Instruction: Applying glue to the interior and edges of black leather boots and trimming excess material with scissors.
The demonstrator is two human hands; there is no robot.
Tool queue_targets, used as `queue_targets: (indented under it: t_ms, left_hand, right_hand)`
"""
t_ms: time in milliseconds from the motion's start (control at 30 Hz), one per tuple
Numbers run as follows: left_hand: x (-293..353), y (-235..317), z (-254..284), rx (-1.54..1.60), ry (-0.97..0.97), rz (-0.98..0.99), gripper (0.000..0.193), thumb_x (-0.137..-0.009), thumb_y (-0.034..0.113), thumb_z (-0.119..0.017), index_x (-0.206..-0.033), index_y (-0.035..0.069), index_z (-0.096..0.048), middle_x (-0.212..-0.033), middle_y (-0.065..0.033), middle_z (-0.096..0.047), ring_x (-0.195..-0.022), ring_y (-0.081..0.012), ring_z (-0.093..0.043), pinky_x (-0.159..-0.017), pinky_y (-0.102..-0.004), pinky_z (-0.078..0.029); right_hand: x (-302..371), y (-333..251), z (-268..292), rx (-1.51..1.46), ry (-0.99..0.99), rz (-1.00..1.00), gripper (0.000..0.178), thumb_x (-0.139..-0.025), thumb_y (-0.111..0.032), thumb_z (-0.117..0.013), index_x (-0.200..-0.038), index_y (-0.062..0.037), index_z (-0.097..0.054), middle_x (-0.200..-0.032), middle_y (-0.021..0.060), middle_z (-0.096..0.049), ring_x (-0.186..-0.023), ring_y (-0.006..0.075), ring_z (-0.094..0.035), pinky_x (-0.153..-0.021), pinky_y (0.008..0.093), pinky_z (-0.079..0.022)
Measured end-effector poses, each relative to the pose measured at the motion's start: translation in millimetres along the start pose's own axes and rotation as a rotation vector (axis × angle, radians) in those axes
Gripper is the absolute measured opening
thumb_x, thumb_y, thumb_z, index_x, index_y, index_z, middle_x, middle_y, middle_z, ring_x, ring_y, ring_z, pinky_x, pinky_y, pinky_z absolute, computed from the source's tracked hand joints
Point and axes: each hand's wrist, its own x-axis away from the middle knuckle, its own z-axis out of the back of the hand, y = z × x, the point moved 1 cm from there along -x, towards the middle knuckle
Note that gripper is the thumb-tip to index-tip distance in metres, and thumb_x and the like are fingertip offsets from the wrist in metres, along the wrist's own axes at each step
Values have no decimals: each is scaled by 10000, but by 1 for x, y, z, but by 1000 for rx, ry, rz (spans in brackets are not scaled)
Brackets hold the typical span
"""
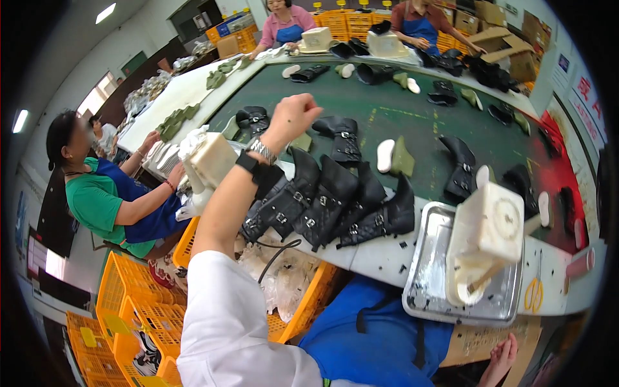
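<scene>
My left hand (291,121), with a watch and a black band at the wrist, reaches far out over the green conveyor belt (412,168). Its fingers are curled in, and whatever they may hold is hidden. Beside it on the belt lie a black buckled boot (342,137) and another black boot (253,120). Below my forearm, several black boots (329,200) lean together on the white table edge (371,258). My right hand (501,360) hangs low at the right, near a cardboard sheet (465,342). Its fingers are loosely bent and apart, with nothing seen in them.
A metal tray (427,284) bears a cream plastic container (487,226); yellow scissors (534,293) lie right of it. An orange crate (309,303) with crumpled plastic stands below the table. Co-workers sit at the left (109,193) and far side (287,26). Boots and green liners (402,157) dot the belt.
</scene>
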Motion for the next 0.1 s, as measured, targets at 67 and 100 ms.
queue_targets:
  t_ms: [67,100]
  left_hand:
    - [28,68,-6,238,-109,-175,184,-810,200,-621,-778,23,-655,-610,-50,-588,-607,-91,-569,-560,-256,-448]
    - [33,78,-9,246,-119,-185,184,-810,200,-621,-778,23,-655,-610,-50,-588,-607,-91,-569,-560,-256,-448]
  right_hand:
    - [-1,37,23,-54,41,49,241,-910,-207,-522,-1108,-71,-544,-707,-31,-504,-565,25,-453,-492,134,-379]
    - [2,44,32,-6,8,4,272,-912,-186,-511,-1155,-63,-514,-745,-9,-531,-608,39,-493,-534,142,-415]
